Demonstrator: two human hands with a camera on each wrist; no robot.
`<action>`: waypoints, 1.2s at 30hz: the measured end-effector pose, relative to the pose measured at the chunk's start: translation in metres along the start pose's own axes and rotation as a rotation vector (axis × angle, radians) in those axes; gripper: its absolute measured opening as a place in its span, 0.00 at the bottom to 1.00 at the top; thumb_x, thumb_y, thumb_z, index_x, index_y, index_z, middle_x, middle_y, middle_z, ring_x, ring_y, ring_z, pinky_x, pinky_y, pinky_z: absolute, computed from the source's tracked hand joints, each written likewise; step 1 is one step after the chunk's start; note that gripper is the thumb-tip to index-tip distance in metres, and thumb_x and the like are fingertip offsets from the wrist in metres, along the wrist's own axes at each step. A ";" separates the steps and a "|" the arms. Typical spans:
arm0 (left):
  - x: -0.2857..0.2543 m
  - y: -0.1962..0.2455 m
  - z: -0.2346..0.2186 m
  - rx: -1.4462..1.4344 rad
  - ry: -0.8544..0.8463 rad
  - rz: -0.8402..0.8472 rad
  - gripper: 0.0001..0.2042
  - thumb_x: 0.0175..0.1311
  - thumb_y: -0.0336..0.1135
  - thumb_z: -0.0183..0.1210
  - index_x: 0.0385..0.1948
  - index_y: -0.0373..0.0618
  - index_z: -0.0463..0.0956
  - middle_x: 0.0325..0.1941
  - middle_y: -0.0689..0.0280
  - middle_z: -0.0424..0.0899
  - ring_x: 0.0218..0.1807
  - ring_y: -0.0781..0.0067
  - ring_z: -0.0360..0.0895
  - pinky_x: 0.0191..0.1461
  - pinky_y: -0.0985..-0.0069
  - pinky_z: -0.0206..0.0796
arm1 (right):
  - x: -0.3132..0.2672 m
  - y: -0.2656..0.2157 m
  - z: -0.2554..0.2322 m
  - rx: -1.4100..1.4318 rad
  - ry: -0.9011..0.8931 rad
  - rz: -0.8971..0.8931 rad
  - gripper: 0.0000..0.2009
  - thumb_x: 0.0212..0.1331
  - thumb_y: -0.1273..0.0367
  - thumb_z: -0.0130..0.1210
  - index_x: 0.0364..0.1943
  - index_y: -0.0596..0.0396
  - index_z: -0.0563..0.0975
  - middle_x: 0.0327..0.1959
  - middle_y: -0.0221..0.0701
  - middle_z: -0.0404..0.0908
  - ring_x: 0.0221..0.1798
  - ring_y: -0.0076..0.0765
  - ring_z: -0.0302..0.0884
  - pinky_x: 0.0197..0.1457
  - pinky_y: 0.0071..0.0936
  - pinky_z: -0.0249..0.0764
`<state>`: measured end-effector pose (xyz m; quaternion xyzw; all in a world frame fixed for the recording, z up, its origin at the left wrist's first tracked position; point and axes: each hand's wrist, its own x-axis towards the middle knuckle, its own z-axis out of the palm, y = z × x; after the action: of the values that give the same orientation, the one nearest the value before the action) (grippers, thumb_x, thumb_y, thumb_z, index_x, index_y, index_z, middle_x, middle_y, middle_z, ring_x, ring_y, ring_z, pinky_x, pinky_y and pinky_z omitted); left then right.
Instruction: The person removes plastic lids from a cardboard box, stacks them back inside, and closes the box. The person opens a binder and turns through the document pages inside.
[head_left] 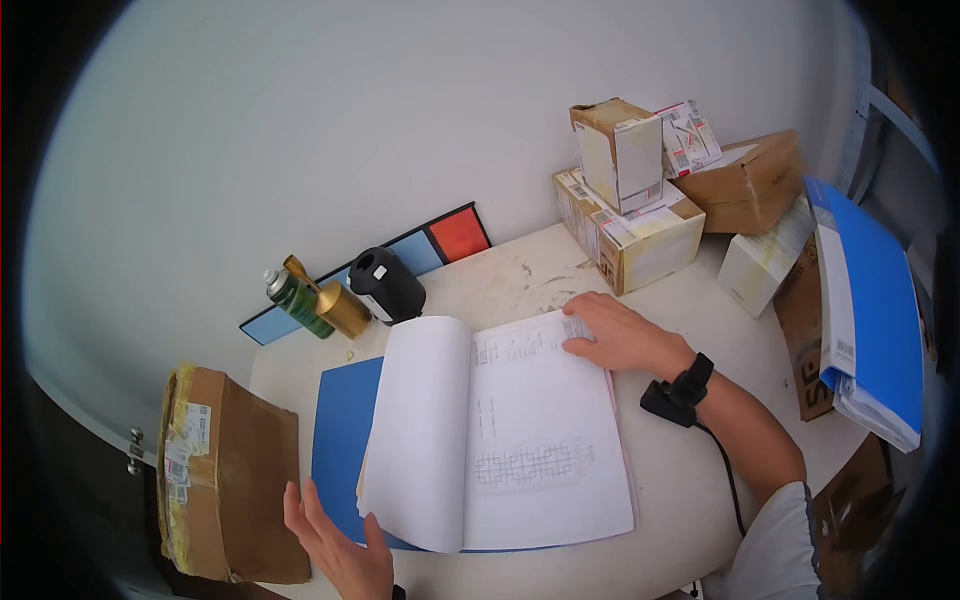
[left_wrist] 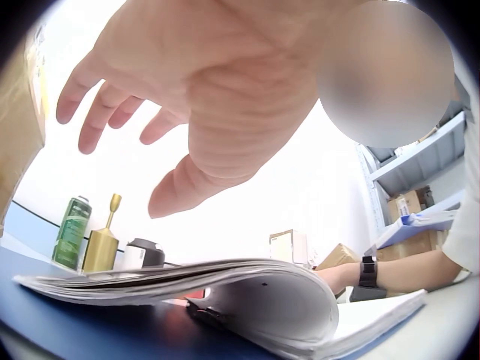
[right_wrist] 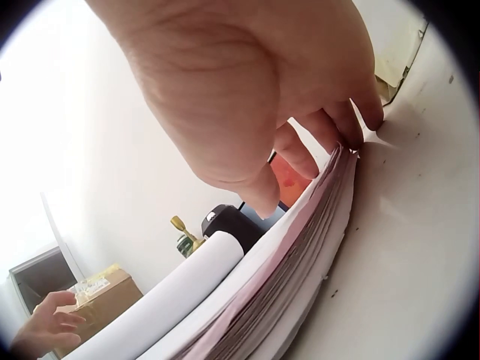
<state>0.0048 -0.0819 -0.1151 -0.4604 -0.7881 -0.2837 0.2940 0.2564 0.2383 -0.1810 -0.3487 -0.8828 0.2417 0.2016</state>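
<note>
A blue folder [head_left: 340, 440] lies open on the table with a thick stack of printed pages. Its left-hand pages curl over in a roll [head_left: 418, 440], and the right-hand page [head_left: 545, 410] shows line drawings and small text. My right hand [head_left: 625, 335] rests at the upper right corner of that stack, fingertips at the paper edge [right_wrist: 300, 251] and thumb over the page. Held in the air near the folder's lower left corner, my left hand [head_left: 345, 550] has its fingers spread and nothing in them.
At the left stands a cardboard box [head_left: 250, 470]. Behind the folder are a green spray can [head_left: 300, 302], a brass-coloured pot [head_left: 343, 308] and a black container [head_left: 388, 285]. Stacked boxes [head_left: 650, 240] and a blue binder [head_left: 875, 310] occupy the right side.
</note>
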 end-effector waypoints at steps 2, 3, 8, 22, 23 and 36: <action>0.011 0.019 -0.019 -0.099 -0.145 0.135 0.23 0.54 0.36 0.72 0.52 0.43 0.78 0.50 0.55 0.81 0.54 0.53 0.79 0.65 0.52 0.66 | 0.004 -0.004 -0.001 0.023 -0.016 0.089 0.28 0.62 0.62 0.64 0.61 0.67 0.73 0.59 0.52 0.77 0.63 0.58 0.73 0.66 0.43 0.71; 0.014 0.024 -0.021 -0.099 -0.140 0.124 0.23 0.54 0.36 0.72 0.52 0.43 0.78 0.50 0.55 0.81 0.54 0.53 0.79 0.65 0.52 0.66 | 0.007 0.001 0.003 -0.012 0.004 0.049 0.27 0.62 0.62 0.64 0.59 0.67 0.72 0.59 0.53 0.77 0.63 0.58 0.73 0.66 0.44 0.71; 0.009 0.055 -0.010 -0.553 -0.797 0.729 0.19 0.57 0.34 0.69 0.50 0.42 0.78 0.50 0.57 0.82 0.55 0.53 0.78 0.65 0.51 0.67 | 0.006 -0.004 -0.002 -0.045 -0.033 0.007 0.26 0.61 0.62 0.64 0.56 0.68 0.72 0.56 0.54 0.77 0.62 0.59 0.73 0.66 0.44 0.71; 0.020 0.079 -0.033 -0.702 -1.228 1.035 0.16 0.60 0.38 0.64 0.47 0.41 0.77 0.46 0.60 0.80 0.49 0.61 0.79 0.56 0.66 0.71 | 0.000 -0.050 -0.008 0.602 -0.795 -0.170 0.37 0.66 0.38 0.54 0.61 0.60 0.77 0.69 0.46 0.73 0.68 0.44 0.72 0.68 0.35 0.69; 0.014 0.086 -0.032 -0.709 -1.225 1.033 0.16 0.60 0.38 0.64 0.47 0.41 0.77 0.46 0.60 0.80 0.49 0.61 0.79 0.56 0.66 0.71 | -0.004 -0.060 0.002 0.763 -0.864 -0.338 0.38 0.66 0.38 0.55 0.65 0.58 0.74 0.73 0.48 0.69 0.73 0.46 0.68 0.71 0.36 0.67; -0.010 0.079 0.024 -0.178 -0.856 0.868 0.36 0.45 0.46 0.77 0.58 0.44 0.74 0.59 0.57 0.77 0.58 0.56 0.77 0.60 0.66 0.70 | -0.004 -0.052 0.014 -0.035 -0.178 -0.177 0.26 0.71 0.54 0.57 0.62 0.62 0.75 0.72 0.55 0.68 0.74 0.55 0.66 0.74 0.39 0.64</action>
<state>0.0749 -0.0379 -0.1244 -0.8349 -0.5503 0.0070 0.0007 0.2245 0.1984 -0.1635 -0.2501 -0.9287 0.2373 0.1367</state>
